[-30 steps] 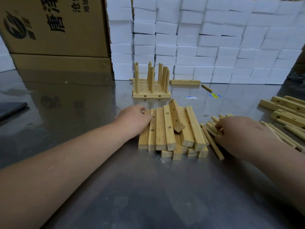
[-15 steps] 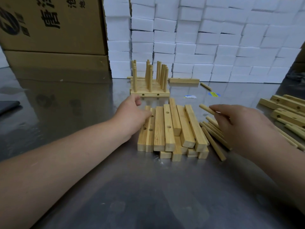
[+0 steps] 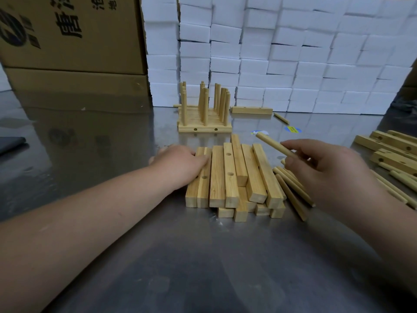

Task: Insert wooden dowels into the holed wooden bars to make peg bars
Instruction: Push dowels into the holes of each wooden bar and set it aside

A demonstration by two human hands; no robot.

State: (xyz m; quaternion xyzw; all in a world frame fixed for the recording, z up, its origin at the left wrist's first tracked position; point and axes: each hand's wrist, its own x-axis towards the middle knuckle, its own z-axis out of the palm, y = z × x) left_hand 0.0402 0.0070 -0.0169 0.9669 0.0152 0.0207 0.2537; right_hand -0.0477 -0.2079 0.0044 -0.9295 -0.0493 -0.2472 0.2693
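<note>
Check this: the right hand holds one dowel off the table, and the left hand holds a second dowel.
Wrong on the left hand: it holds nothing but rests on the leftmost bars of the bar pile. The right hand does hold one dowel off the table, as the head view shows.

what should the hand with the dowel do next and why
Probably lower the dowel in the right hand, tip first, toward an open hole in the holed bar. The dowel is lifted clear, that bar shows two empty holes facing up, and the left hand rests on the pile beside it.
</note>
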